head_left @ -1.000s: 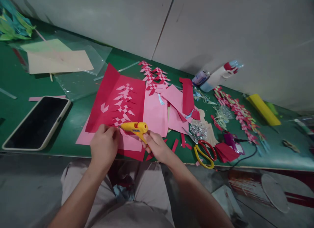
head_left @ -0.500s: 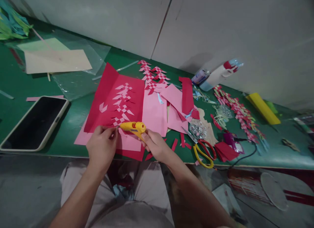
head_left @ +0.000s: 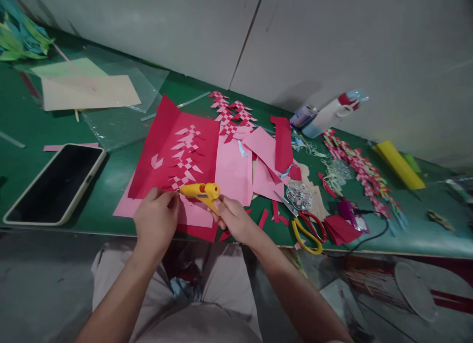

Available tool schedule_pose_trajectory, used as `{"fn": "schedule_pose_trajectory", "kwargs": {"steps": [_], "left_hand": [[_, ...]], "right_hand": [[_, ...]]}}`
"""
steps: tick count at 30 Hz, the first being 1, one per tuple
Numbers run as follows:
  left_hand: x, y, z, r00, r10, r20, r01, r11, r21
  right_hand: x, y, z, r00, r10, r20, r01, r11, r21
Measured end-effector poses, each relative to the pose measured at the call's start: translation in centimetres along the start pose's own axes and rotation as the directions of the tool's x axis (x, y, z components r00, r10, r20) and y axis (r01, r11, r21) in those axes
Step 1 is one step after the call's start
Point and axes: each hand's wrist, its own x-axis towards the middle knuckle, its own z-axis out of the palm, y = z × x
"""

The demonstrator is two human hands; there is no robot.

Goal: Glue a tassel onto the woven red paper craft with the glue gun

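A small yellow glue gun is in my right hand, with fingers wrapped round its handle and the nozzle pointing left. My left hand is closed in a pinch right at the nozzle tip. Whatever lies between those fingertips is too small and hidden to name. Both hands are over the near edge of a red paper sheet and a pink sheet. Just beyond the nozzle, a row of pink and red woven paper pieces lies on the red sheet.
Scissors lie right of my right hand, beside a bag of small shiny pieces. A phone rests at left. Along the wall stand a can and a white bottle. A dark cable crosses the right front edge.
The whole view has shifted very slightly. My left hand has turned a little at the nozzle, while the glue gun and right hand stay nearly in place.
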Motion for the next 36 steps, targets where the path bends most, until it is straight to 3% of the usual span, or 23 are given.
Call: {"fn": "schedule_pose_trajectory", "kwargs": {"steps": [10, 19, 23, 29, 36], "left_hand": [[-0.6, -0.2, -0.6, 1.0, -0.013, -0.024, 0.014, 1.0, 0.027], [-1.5, -1.3, -0.4, 0.98, 0.199, 0.007, -0.198, 0.97, 0.14], [-1.6, -1.8, 0.0, 0.954, 0.299, 0.024, -0.298, 0.935, 0.195], [-1.5, -1.6, -0.1, 0.936, 0.347, 0.054, -0.35, 0.906, 0.24], [-1.6, -1.5, -0.1, 0.925, 0.38, 0.01, -0.37, 0.893, 0.255]], "right_hand": [[0.3, 0.1, -0.3, 1.0, -0.028, -0.012, 0.026, 0.987, -0.159], [0.4, -0.1, -0.4, 1.0, -0.012, -0.016, 0.009, 0.99, -0.14], [0.4, -0.1, -0.3, 1.0, 0.022, -0.02, -0.023, 0.998, -0.053], [0.7, 0.1, -0.6, 0.992, 0.127, 0.012, -0.126, 0.959, 0.254], [0.5, 0.5, -0.5, 0.997, 0.081, 0.02, -0.083, 0.949, 0.303]]}}
